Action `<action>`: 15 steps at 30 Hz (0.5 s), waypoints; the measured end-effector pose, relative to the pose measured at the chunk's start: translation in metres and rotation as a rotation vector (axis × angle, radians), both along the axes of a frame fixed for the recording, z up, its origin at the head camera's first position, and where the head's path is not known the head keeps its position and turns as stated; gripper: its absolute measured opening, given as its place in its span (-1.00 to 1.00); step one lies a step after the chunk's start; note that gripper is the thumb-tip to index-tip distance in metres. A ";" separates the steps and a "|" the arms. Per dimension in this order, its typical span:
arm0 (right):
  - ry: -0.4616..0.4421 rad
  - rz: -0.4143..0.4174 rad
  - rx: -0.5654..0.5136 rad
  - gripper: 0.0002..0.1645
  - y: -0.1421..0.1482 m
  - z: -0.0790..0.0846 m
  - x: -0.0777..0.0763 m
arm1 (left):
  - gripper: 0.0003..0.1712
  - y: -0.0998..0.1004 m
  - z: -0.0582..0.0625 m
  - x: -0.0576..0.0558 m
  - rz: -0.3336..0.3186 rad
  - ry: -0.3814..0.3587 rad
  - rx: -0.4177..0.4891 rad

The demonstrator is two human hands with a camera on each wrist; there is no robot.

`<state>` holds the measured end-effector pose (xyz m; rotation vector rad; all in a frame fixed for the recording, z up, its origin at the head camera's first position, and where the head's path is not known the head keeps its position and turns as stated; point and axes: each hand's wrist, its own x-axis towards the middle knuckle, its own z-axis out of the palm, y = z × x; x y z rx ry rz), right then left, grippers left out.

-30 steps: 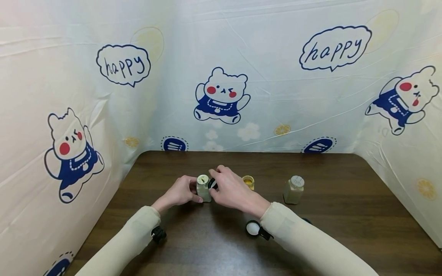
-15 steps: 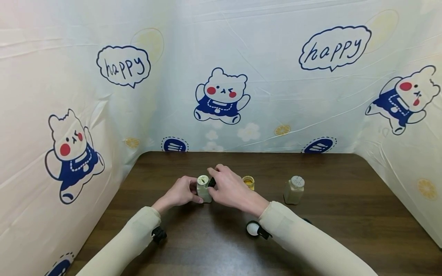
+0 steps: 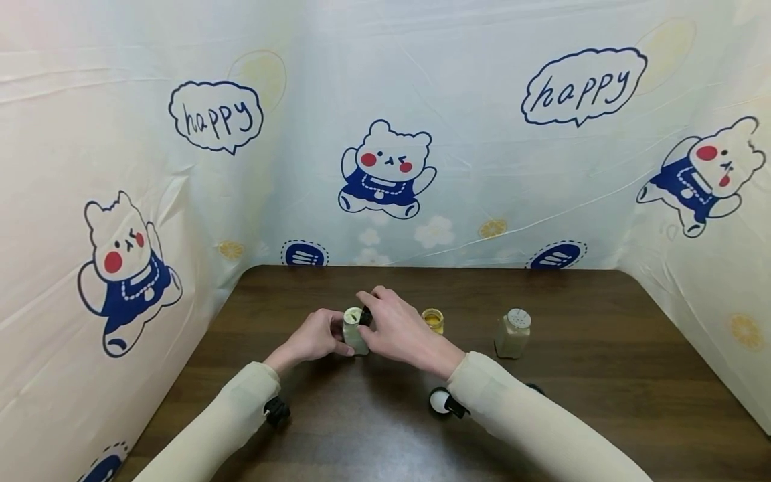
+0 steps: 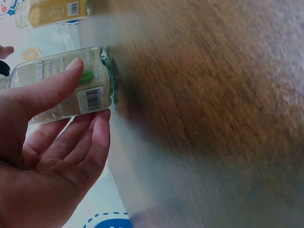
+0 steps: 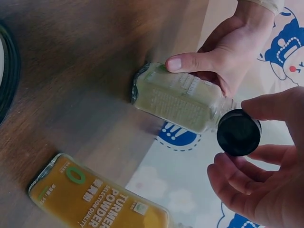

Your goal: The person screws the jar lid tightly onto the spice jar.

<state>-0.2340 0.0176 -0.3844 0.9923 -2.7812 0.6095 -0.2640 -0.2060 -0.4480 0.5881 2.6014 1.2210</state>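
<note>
My left hand (image 3: pixel 314 336) grips a glass spice jar (image 3: pixel 356 339) of pale powder that stands upright on the table. In the left wrist view the thumb lies along one face of it and the fingers are behind. The jar's top is uncapped, its pale surface marked by a dark slot. My right hand (image 3: pixel 402 329) pinches a round black cap (image 5: pixel 239 134) between thumb and fingers. The cap is tilted on edge, close beside the jar's mouth, its black outer face showing in the right wrist view.
An uncapped jar of turmeric powder (image 5: pixel 97 194) stands right of my right hand. Farther right is another pale jar (image 3: pixel 513 335) with a perforated top. A black lid with a white inside (image 3: pixel 440 401) lies near my right sleeve, which partly hides another dark round edge (image 3: pixel 535 388).
The right hand has shifted slightly left, bringing the black cap nearer the jar's mouth. The cap has turned, so its pale inside no longer shows. The left hand and jar stay put.
</note>
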 end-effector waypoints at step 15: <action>-0.037 -0.001 -0.048 -0.31 -0.006 -0.004 -0.003 | -0.50 -0.001 -0.001 0.000 -0.008 -0.015 0.014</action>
